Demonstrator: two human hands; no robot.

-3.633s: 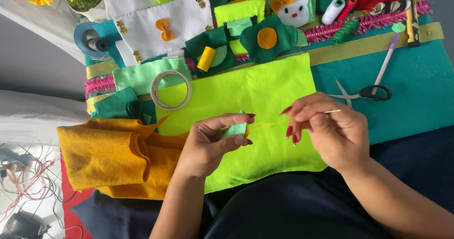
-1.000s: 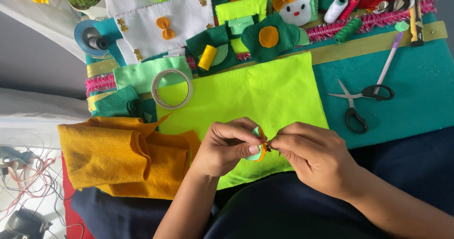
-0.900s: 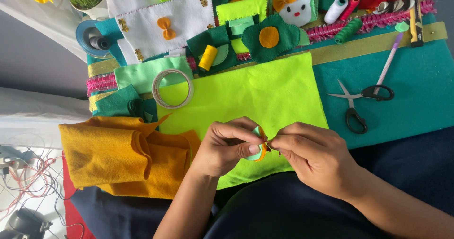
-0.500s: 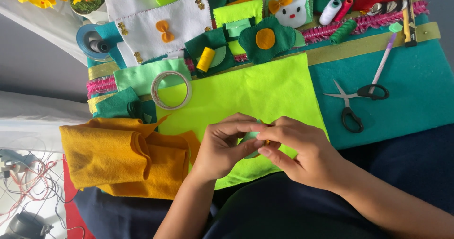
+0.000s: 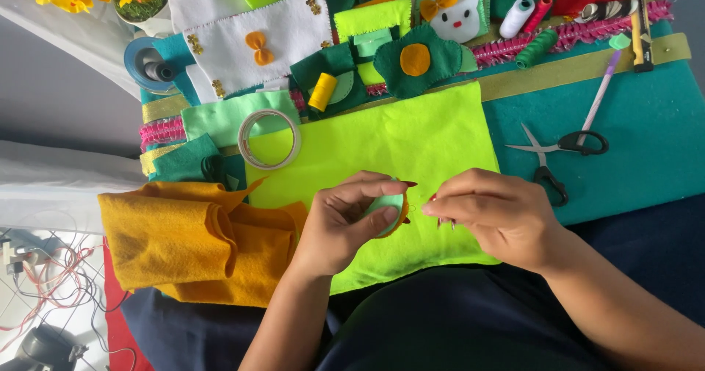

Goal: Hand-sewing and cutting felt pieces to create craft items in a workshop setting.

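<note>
The left hand (image 5: 345, 220) pinches a small felt piece (image 5: 388, 208), pale green with an orange edge, between thumb and fingers, turning its edge toward the right hand (image 5: 490, 213). The right hand's fingertips are pinched together just beside that edge, as for a needle; what they hold is too small to tell. Both hover over a lime felt sheet (image 5: 382, 139). Left of the left hand lies folded mustard felt (image 5: 191, 242). Beyond the right hand, scissors (image 5: 554, 150) lie within reach on the desk (image 5: 646, 136).

Neon yellow-green felt sheet (image 5: 396, 139) lies beside mustard-yellow felt (image 5: 198, 242). Teal cloth (image 5: 639, 136) carries black-handled scissors (image 5: 558, 154). The small felt piece (image 5: 388, 211) is pale green, orange-edged.
</note>
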